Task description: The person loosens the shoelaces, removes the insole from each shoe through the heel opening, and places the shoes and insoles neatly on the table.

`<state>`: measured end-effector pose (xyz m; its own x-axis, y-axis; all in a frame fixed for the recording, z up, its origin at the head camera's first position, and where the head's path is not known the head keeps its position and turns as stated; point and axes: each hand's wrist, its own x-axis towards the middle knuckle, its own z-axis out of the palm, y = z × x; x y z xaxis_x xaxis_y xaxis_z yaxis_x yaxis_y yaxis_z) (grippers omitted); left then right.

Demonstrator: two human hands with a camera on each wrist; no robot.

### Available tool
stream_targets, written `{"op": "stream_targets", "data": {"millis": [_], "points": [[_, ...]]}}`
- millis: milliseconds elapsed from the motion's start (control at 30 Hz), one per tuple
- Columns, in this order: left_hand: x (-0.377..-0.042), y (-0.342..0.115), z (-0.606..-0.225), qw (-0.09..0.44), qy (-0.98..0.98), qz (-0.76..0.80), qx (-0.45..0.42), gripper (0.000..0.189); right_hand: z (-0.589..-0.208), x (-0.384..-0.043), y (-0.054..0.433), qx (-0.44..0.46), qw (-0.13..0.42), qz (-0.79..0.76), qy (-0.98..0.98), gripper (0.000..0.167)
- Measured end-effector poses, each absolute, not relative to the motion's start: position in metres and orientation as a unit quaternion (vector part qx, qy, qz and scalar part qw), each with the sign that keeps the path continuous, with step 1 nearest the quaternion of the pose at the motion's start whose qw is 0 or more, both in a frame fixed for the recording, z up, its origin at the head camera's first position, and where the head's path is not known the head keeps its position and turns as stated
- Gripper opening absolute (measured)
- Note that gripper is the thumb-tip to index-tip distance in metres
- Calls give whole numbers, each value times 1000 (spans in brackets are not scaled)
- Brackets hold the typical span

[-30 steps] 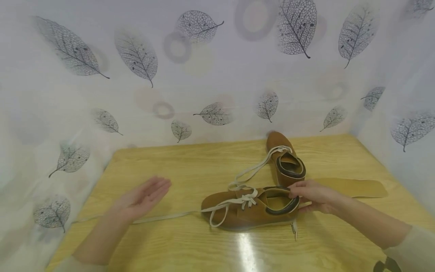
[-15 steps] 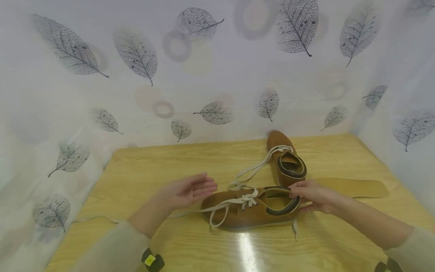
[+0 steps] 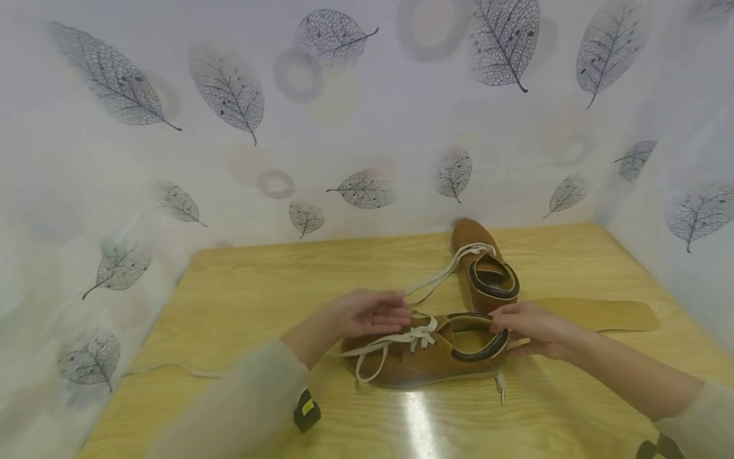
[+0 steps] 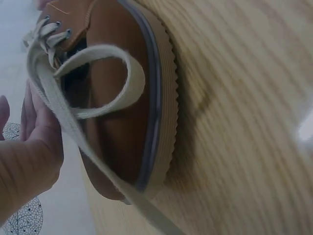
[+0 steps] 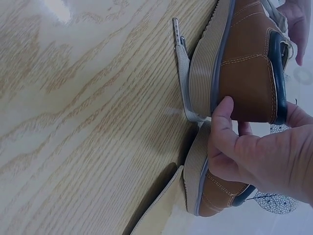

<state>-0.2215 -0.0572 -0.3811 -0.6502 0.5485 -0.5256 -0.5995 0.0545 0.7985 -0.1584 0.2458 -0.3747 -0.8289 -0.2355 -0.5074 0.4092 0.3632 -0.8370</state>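
A brown leather shoe (image 3: 413, 370) with cream laces lies lengthwise in front of me, its toe pointing left. My right hand (image 3: 530, 328) grips its heel; in the right wrist view the thumb (image 5: 222, 110) presses the back of the heel and a finger reaches the dark collar (image 5: 279, 73). My left hand (image 3: 373, 312) is over the shoe's front beside the laces (image 3: 421, 333), its fingers extended. The left wrist view shows a loose lace loop (image 4: 134, 81) hanging over the shoe's side, with the left palm behind the lace.
A second brown shoe (image 3: 473, 239) stands behind, toe toward the leaf-patterned curtain (image 3: 367, 127). A flat tan insole (image 3: 608, 315) lies at the right. One long lace (image 3: 172, 368) trails left over the wooden table (image 3: 275, 268); a metal-tipped lace end (image 3: 501, 389) sticks out by the heel.
My left hand has moved right, from above the table at the left to the front shoe's laces. The right hand has kept its grip on the heel, and both shoes stay put.
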Motion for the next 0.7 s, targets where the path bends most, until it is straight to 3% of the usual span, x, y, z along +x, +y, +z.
{"op": "stream_targets", "data": {"millis": [200, 467, 700], "points": [[-228, -40, -386, 412, 714, 564, 45, 35, -377, -159, 245, 55, 285, -562, 774, 58], [-224, -11, -370, 385, 770, 506, 49, 41, -377, -160, 246, 50, 289, -562, 774, 51], [-219, 4, -362, 386, 768, 500, 111, 12, -376, -160, 246, 49, 291, -557, 776, 47]]}}
